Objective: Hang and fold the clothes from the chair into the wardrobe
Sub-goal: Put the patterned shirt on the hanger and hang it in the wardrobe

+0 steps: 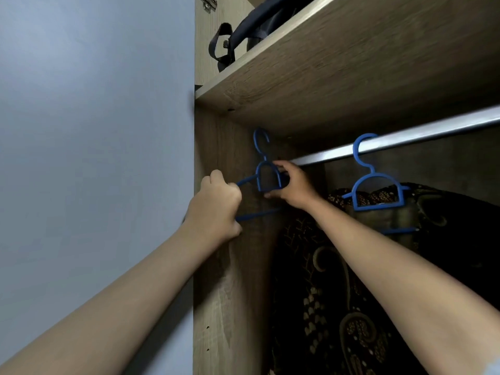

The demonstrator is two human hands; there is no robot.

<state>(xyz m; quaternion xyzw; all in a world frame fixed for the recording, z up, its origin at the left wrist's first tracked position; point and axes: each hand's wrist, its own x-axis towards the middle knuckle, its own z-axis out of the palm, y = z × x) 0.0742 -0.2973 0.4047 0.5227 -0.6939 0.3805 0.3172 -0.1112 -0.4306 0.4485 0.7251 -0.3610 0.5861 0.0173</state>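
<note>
- Left hand (216, 201) is gripping the left end of an empty blue hanger (267, 180), fingers curled round the shoulder arm and lower bar.
- Right hand (293, 185) is pinching the same hanger at its arched neck, thumb below, fingers over the top.
- So both grips are clamped on that hanger; neither one is loose.
- Hanger is sitting up near the left end of the rail (405, 136), in front of the wardrobe side panel (230, 266). Its hook is pointing up, left of the rail end; can't tell whether it's catching anything.
- Second hanger (376, 190), also blue, is hanging hooked on the rail further right.
- It's carrying a dark patterned garment (338, 307), which is draping down under the right forearm.
- Shelf (338, 71) is sitting just above the rail, with a dark bag (254, 25) lying on it, strap dangling over the front edge.
- Blue-grey wall (94, 131) is filling the left side.
- Chair and remaining clothes are out of view.
</note>
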